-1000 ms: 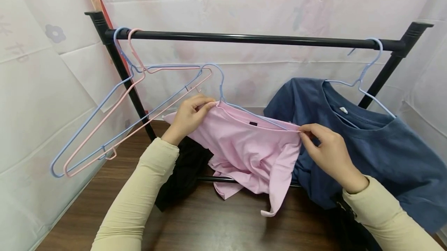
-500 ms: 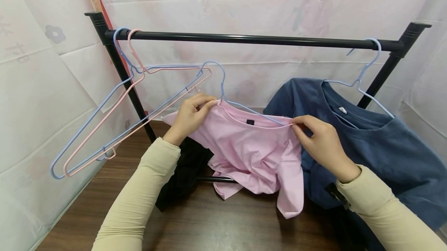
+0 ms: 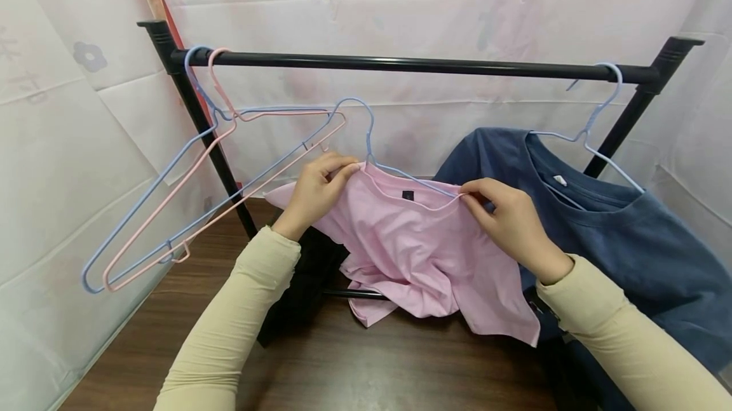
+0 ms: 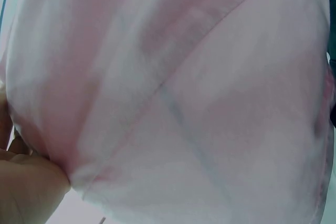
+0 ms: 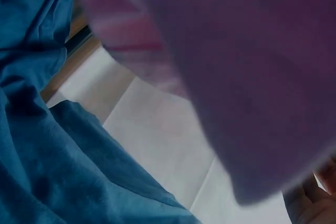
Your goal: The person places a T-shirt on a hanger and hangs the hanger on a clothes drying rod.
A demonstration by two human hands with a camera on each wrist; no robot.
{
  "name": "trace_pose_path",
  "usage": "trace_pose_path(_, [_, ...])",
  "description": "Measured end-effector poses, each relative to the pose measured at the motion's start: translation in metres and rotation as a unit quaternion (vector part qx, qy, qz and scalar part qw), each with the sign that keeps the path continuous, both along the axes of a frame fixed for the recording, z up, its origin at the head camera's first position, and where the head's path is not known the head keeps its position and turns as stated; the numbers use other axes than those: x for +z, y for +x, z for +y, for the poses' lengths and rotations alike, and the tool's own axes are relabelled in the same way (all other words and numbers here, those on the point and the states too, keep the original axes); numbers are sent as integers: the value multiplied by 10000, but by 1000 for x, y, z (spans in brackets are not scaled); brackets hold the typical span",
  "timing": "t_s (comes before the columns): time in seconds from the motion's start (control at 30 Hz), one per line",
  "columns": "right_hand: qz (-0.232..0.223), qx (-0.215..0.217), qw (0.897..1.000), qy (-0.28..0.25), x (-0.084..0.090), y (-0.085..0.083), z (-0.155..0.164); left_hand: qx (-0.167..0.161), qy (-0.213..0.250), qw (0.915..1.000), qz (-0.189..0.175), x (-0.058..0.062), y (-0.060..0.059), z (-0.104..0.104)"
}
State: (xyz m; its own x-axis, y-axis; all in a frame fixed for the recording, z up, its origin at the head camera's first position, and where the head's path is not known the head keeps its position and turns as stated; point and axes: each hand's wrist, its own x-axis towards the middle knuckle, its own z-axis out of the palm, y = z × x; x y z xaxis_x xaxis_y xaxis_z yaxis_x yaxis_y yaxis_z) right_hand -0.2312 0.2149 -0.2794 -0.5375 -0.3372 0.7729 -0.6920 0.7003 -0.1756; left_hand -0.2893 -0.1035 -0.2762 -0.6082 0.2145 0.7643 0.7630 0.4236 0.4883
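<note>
Fingers of left hand (image 3: 313,192) and right hand (image 3: 511,223) pinch pink cotton T-shirt's (image 3: 420,249) collar, between them, over light-blue wire hanger (image 3: 400,173). Risk: collar slips off hanger's right shoulder if pinch loosens.

A clothes rail (image 3: 412,65) runs left to right across the back. Two empty hangers (image 3: 189,195) hang at its left end; a hanger (image 3: 595,125) carrying a T-shirt (image 3: 629,239) hangs at its right end. Between them, in front of the rail, the left hand (image 3: 311,192) and right hand (image 3: 509,223) hold a second T-shirt (image 3: 417,252) on a hanger (image 3: 372,144), above the floor (image 3: 354,366). A dark garment (image 3: 303,290) lies below the left hand.
</note>
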Motion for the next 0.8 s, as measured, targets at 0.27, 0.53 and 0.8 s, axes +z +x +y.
trace_pose_path(0.27, [-148,307,9994,-109,3,-7,-11,46,-39,10000,20,0,2,4])
trace_pose_path(0.53, [-987,219,9949,5,15,-4,-11,3,67,10000,-42,-2,1,3])
trace_pose_path(0.8, [-2159,-65,9752,478,36,4,2,122,48,9999,-24,-3,0,0])
